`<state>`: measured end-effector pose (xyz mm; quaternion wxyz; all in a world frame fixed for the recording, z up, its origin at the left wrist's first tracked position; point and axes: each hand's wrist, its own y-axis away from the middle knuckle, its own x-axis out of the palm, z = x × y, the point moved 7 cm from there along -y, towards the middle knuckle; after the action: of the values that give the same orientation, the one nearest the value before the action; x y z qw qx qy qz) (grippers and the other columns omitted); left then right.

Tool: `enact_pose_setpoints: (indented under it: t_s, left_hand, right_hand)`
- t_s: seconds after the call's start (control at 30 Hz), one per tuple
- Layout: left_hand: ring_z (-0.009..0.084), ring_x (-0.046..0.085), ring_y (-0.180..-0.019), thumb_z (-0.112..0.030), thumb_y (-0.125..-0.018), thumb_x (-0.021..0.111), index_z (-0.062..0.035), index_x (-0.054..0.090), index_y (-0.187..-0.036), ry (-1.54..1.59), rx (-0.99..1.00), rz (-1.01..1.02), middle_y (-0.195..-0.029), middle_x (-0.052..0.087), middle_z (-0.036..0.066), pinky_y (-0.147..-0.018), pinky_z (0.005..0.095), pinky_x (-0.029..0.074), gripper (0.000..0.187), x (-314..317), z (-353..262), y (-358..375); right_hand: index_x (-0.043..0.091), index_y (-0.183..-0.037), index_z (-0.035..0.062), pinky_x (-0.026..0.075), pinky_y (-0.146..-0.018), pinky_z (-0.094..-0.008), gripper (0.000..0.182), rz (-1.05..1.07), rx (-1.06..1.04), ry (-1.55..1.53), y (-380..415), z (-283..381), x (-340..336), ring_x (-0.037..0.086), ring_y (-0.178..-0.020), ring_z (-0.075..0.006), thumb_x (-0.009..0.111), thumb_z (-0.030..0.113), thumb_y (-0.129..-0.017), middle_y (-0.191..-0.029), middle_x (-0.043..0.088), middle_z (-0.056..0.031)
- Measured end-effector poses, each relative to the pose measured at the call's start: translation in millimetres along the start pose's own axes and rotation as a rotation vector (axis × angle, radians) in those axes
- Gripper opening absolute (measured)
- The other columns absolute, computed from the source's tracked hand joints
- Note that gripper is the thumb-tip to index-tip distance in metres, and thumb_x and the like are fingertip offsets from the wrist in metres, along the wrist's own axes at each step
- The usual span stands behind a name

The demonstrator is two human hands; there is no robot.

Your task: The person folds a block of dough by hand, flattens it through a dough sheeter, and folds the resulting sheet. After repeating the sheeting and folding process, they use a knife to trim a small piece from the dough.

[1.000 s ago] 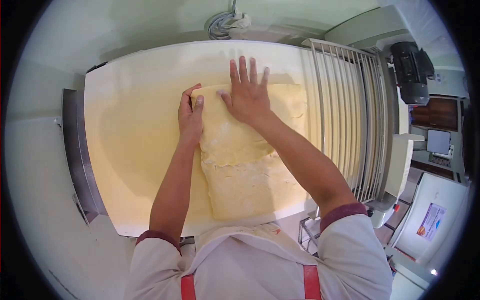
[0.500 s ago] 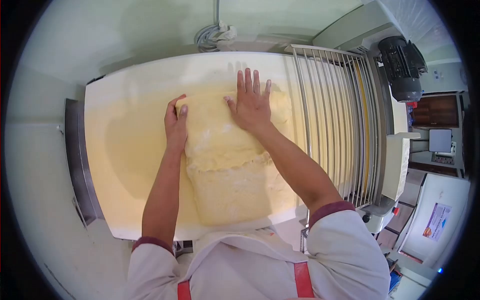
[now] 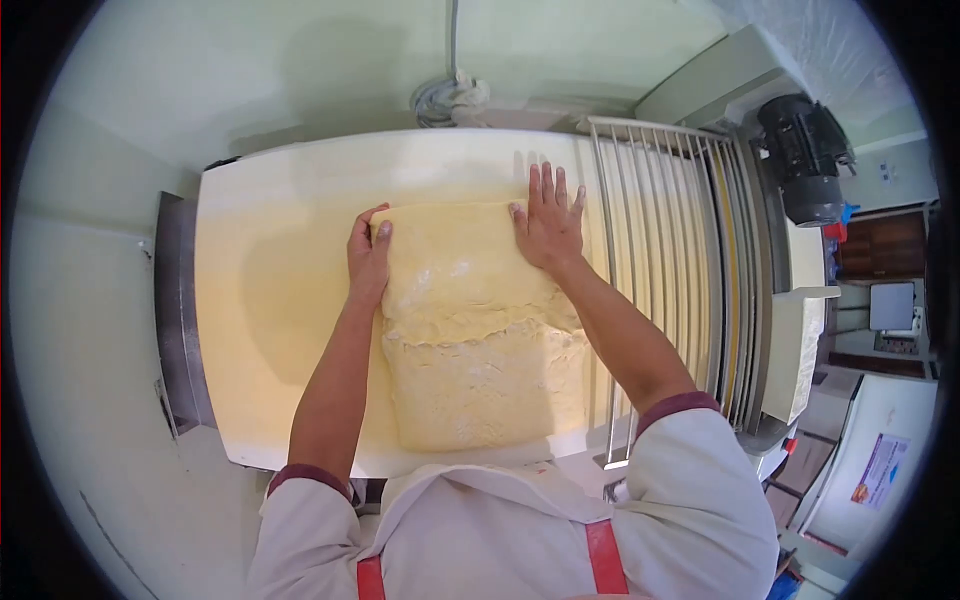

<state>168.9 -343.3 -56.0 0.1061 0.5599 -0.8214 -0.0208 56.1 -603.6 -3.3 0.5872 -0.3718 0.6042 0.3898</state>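
Observation:
A large slab of pale yellow dough [image 3: 460, 265] lies in the middle of the white work surface [image 3: 255, 300], its far part folded over toward me. The fold ends in a ragged edge across the slab, and the nearer layer looks dusted with flour. At the far left corner my left hand [image 3: 370, 255] grips the dough, thumb on top and fingers round the side. My right hand [image 3: 550, 225] rests at the far right corner with its fingers stretched out and spread, palm down against the dough's edge.
To the right stands a rack of parallel metal bars [image 3: 650, 270], part of a machine with a black motor [image 3: 803, 155]. A coiled grey cable [image 3: 440, 100] hangs on the wall behind. Further right are a poster [image 3: 882, 468] and a wooden cabinet [image 3: 880, 245].
My right hand has slid right, from the top of the dough to its far right corner. My left hand keeps hold of the left corner. The whole view has shifted slightly.

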Motion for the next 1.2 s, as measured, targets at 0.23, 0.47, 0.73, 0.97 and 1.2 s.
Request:
enact_pose_setpoints:
  t_s: [0.23,0.47,0.73,0.97,1.2]
  left_hand:
    - [0.0171,0.053,-0.116,-0.012,-0.094,0.058,-0.0011,0.049,-0.128,-0.219,0.045,-0.112,-0.12,0.058,0.01,-0.099,0.0307,0.043,0.037,-55,-22,91]
    - [0.0147,0.06,-0.097,-0.02,-0.086,0.071,0.0017,0.052,-0.118,-0.253,-0.417,-0.017,-0.107,0.062,0.01,-0.085,0.0266,0.049,0.042,-46,10,280]
    - [0.0205,0.063,-0.094,-0.023,-0.081,0.076,0.0037,0.049,-0.123,-0.188,-0.614,0.088,-0.107,0.065,0.014,-0.081,0.0326,0.051,0.056,-18,9,267]
    - [0.0237,0.053,-0.116,-0.014,-0.083,0.073,0.0018,0.037,-0.136,0.052,-0.388,0.076,-0.127,0.054,0.015,-0.099,0.0342,0.043,0.065,-5,23,286]
    - [0.0228,0.053,-0.117,-0.014,-0.085,0.072,0.0017,0.038,-0.136,0.087,-0.485,0.124,-0.128,0.054,0.015,-0.101,0.0352,0.042,0.063,-9,33,288]
  right_hand:
    - [0.013,-0.149,-0.0026,0.008,-0.117,-0.0502,0.075,-0.201,0.133,-0.504,68,-33,-18,0.01,-0.145,-0.0368,0.052,0.031,-0.094,-0.156,0.013,-0.0225]
    - [0.017,-0.146,-0.0056,0.028,-0.11,-0.0465,0.076,0.115,0.545,-0.831,311,-44,4,0.034,-0.133,-0.0436,0.059,0.025,-0.091,-0.141,0.036,-0.0321]
    - [0.024,-0.144,-0.0018,0.026,-0.109,-0.0511,0.076,0.048,0.311,-0.534,304,-37,7,0.033,-0.133,-0.0421,0.062,0.032,-0.088,-0.142,0.036,-0.0296]
    - [0.015,-0.15,0.0021,0.005,-0.112,-0.0608,0.078,0.015,-0.038,-0.125,258,25,-5,0.006,-0.146,-0.0367,0.047,0.043,-0.092,-0.157,0.008,-0.0216]
    - [0.012,-0.151,0.0016,0.0,-0.112,-0.0614,0.077,-0.005,0.012,-0.125,261,32,2,0.003,-0.145,-0.0396,0.045,0.04,-0.092,-0.157,0.006,-0.0226]
